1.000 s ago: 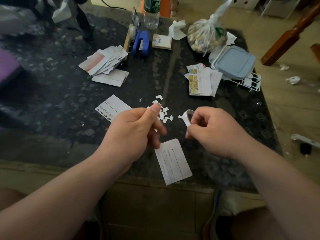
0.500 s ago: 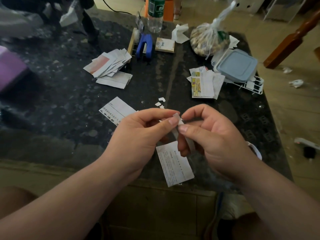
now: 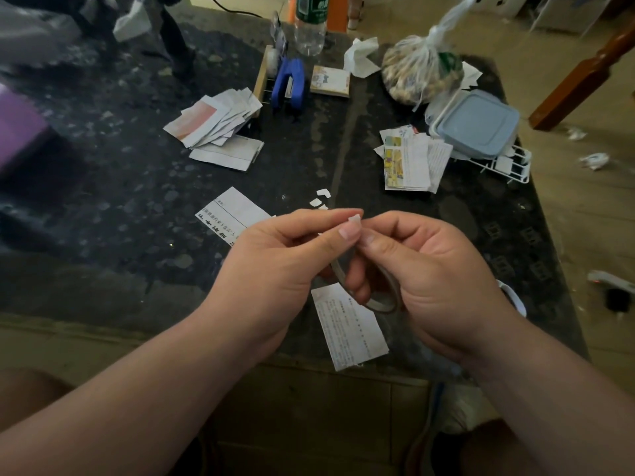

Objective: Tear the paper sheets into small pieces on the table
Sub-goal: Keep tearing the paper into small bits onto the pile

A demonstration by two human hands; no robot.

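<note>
step: tearing a bit off the paper strip (image 3: 378, 304) | grip: left hand (image 3: 275, 262) and right hand (image 3: 433, 269) pinch its top, I think | next: pull apart over table (image 3: 103, 207)

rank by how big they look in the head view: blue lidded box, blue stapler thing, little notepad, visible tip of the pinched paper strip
1. blue lidded box
2. blue stapler thing and little notepad: too alike to rank
3. tip of the paper strip, smallest despite being nearest the camera
</note>
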